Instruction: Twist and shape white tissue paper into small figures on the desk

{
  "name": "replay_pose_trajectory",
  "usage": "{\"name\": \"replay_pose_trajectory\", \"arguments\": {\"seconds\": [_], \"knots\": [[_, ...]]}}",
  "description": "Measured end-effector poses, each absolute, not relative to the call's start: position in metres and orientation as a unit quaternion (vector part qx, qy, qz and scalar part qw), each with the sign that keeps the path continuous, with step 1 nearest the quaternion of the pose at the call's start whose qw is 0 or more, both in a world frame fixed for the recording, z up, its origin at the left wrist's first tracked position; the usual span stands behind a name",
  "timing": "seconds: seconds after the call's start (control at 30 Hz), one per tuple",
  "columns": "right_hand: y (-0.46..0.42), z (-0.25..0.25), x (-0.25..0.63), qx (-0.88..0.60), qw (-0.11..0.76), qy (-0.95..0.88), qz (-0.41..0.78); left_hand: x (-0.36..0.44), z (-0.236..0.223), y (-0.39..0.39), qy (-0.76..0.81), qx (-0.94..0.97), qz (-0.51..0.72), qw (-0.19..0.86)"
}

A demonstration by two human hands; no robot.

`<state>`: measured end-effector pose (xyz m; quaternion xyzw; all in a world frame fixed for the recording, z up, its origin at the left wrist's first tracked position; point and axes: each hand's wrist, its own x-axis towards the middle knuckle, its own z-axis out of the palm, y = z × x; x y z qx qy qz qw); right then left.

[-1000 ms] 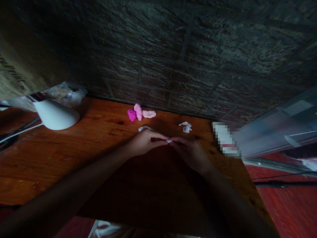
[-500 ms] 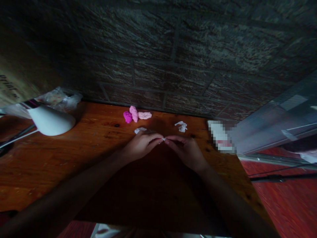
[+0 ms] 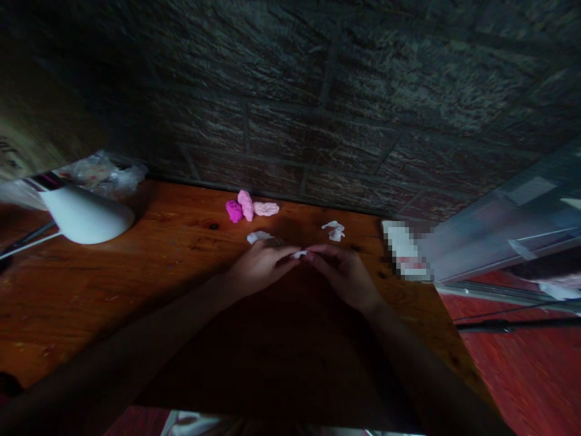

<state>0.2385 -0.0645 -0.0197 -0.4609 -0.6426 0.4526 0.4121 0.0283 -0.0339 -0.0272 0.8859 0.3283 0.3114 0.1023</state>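
Between the fingertips of both hands is a small white piece of modelling clay (image 3: 299,254). My left hand (image 3: 258,266) pinches its left end and my right hand (image 3: 347,275) pinches the right end. Just behind my left hand lies a white clay lump (image 3: 259,236), partly covered by the fingers. A thin, crumpled white clay piece (image 3: 334,231) rests beyond my right hand. Farther back, a magenta clay lump (image 3: 234,211), a pink clay lump (image 3: 246,205) and a paler pink clay lump (image 3: 266,209) sit touching one another.
The wooden table (image 3: 181,254) meets a dark stone-pattern wall (image 3: 272,109). At left stands a white cone-shaped object (image 3: 88,215) before a crumpled plastic bag (image 3: 106,175). A blurred-out white object (image 3: 406,251) lies at right, beside a translucent panel (image 3: 494,227).
More of the white clay now shows between my fingertips, and the fingers have shifted slightly. Both hands stay in nearly the same place. The camera view has moved a little.
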Motion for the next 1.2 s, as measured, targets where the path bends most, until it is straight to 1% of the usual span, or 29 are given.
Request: {"name": "replay_pose_trajectory", "arguments": {"seconds": [0.13, 0.23, 0.47, 0.8, 1.03, 1.2], "knots": [[-0.064, -0.021, 0.238, -0.466, 0.41, -0.635, 0.46, 0.028, -0.028, -0.033, 0.334, 0.882, 0.315, 0.106], [-0.065, -0.022, 0.238, -0.474, 0.384, -0.648, 0.456, 0.027, -0.029, -0.031, 0.337, 0.883, 0.308, 0.108], [-0.067, -0.026, 0.237, -0.492, 0.353, -0.681, 0.413, 0.026, -0.023, -0.032, 0.33, 0.883, 0.307, 0.132], [-0.068, -0.019, 0.237, -0.511, 0.336, -0.733, 0.298, 0.028, -0.021, -0.034, 0.332, 0.869, 0.305, 0.203], [-0.069, -0.016, 0.241, -0.498, 0.344, -0.743, 0.287, 0.027, -0.02, -0.034, 0.311, 0.876, 0.287, 0.23], [-0.069, -0.014, 0.24, -0.494, 0.339, -0.753, 0.274, 0.027, -0.022, -0.033, 0.305, 0.86, 0.309, 0.267]]}}
